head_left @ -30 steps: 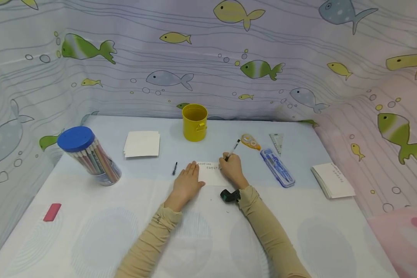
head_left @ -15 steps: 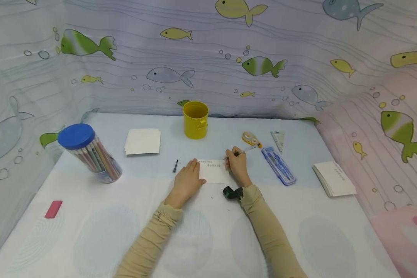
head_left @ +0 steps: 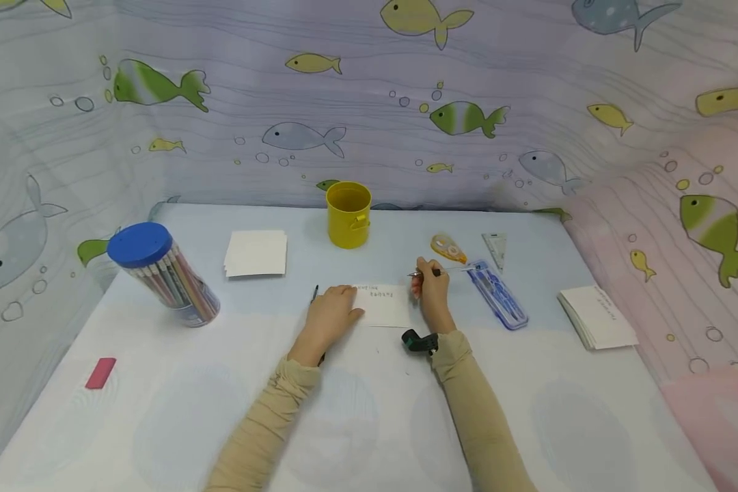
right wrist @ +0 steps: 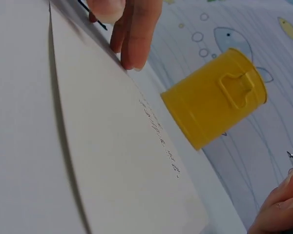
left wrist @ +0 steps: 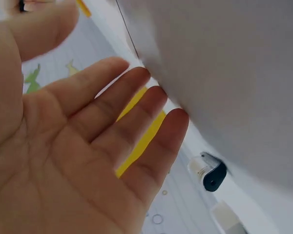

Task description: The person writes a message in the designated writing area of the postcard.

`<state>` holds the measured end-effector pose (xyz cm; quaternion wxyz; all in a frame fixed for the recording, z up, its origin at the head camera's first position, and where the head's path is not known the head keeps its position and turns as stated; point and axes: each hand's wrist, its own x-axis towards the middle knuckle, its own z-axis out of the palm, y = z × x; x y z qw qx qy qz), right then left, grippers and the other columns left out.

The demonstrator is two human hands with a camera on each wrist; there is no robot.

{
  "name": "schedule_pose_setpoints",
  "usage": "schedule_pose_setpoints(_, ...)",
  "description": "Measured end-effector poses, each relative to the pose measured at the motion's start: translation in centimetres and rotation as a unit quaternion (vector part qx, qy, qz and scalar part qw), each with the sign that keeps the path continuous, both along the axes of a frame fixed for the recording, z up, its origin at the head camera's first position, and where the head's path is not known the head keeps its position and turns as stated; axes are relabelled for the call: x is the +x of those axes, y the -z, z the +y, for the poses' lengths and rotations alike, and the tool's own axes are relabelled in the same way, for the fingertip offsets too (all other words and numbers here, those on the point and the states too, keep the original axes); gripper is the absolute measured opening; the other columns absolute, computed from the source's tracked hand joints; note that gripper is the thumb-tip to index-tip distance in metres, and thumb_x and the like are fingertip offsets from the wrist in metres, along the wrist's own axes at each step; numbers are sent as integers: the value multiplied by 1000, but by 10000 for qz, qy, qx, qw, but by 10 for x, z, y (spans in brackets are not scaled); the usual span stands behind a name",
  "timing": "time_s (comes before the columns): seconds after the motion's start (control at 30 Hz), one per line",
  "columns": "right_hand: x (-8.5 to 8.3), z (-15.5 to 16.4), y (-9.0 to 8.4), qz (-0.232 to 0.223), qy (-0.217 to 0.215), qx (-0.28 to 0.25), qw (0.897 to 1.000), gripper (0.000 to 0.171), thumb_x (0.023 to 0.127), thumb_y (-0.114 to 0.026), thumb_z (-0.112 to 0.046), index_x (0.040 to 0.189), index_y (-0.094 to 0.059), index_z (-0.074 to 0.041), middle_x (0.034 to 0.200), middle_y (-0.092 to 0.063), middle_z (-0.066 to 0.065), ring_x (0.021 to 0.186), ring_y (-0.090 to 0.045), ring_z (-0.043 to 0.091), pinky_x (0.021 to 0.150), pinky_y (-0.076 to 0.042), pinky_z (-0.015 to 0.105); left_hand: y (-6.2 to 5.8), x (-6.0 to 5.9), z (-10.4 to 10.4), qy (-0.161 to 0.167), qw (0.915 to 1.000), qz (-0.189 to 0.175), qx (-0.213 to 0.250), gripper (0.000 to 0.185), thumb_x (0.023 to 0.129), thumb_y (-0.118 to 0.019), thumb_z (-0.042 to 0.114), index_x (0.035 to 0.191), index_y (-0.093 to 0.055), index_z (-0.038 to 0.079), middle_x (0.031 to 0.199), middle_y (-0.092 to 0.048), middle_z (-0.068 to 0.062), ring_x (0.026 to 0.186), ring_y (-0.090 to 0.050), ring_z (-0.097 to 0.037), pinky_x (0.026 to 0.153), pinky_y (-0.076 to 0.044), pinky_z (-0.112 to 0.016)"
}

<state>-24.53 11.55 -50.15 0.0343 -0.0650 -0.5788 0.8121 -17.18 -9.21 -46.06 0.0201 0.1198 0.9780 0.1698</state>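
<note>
White card (head_left: 384,305) lies on the bench (head_left: 160,410) between our hands, a couple of short handwritten lines along its far edge. Our left hand (head_left: 331,316) rests flat on the card's left end, fingers straight and grasping nothing; we judge it is there to pin the card so it cannot slide. The left wrist view shows the same palm spread wide. Our right hand (head_left: 432,292) sits just off the card's right edge with its grip clenched round a pen (head_left: 449,270), which is tipped nearly level, its point aimed left and clear of the paper, so no stroke is being made.

Behind the card stands a yellow cup (head_left: 348,214), upright and well apart from it. A black pen cap (head_left: 314,294) lies just left of the left hand. To the right of the pen lie a correction tape (head_left: 446,248), a blue geometry case (head_left: 498,295) and a clear set square (head_left: 495,248). Farther right sits a stack of written cards (head_left: 596,317); far left of centre, a stack of blank cards (head_left: 255,253), a tilted tub of coloured pencils (head_left: 162,275), and a pink eraser (head_left: 101,373) nearer us.
</note>
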Motion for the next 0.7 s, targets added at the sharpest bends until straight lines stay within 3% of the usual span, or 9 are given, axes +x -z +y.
schedule_pose_setpoints(0.17, 3, 1, 6, -93, 22, 103, 9999, 34, 97, -60, -28, 69, -47, -12, 51, -51, -4, 40, -44, 5, 35, -35, 17, 5, 2, -3, -374, 9991, 82, 176, 42, 92, -66, 30, 127, -64, 6, 124, -66, -13, 112, -62, -32, 90, -55, -46)
schedule_pose_setpoints(0.27, 5, 0, 8, -125, 66, 101, 9998, 35, 95, -62, -31, 69, -47, -13, 51, -51, -5, 40, -44, 4, 36, -35, 17, 4, 3, -6, -759, 9958, 443, 273, 36, 91, -67, 27, 122, -67, 9, 120, -68, -11, 109, -62, -32, 89, -53, -46)
schedule_pose_setpoints(0.47, 11, 0, 7, -264, 202, -139, 9994, 36, 96, -61, -21, 66, -46, -12, 50, -50, -4, 38, -43, 4, 34, -33, 16, 2, 6, -13, -1676, 9767, 953, 948, 27, 92, -66, 21, 115, -71, 8, 121, -67, -14, 113, -58, -36, 90, -47, -50)
schedule_pose_setpoints(0.6, 4, 0, 3, 71, 184, -235, 9995, 31, 96, -61, -16, 69, -48, -13, 52, -54, -5, 40, -47, 3, 35, -36, 15, -2, -3, -25, -1990, 9670, 946, 1283, 32, 91, -67, 20, 119, -68, 4, 124, -64, -20, 114, -58, -40, 87, -50, -53)
schedule_pose_setpoints(0.7, -5, 2, 2, 363, 260, -261, 9987, 25, 95, -62, -12, 72, -50, -12, 54, -57, -5, 42, -49, 3, 38, -39, 15, -3, -14, -36, -2079, 9671, 480, 1383, 41, 91, -67, 23, 126, -63, 3, 124, -63, -21, 110, -61, -40, 81, -54, -52)
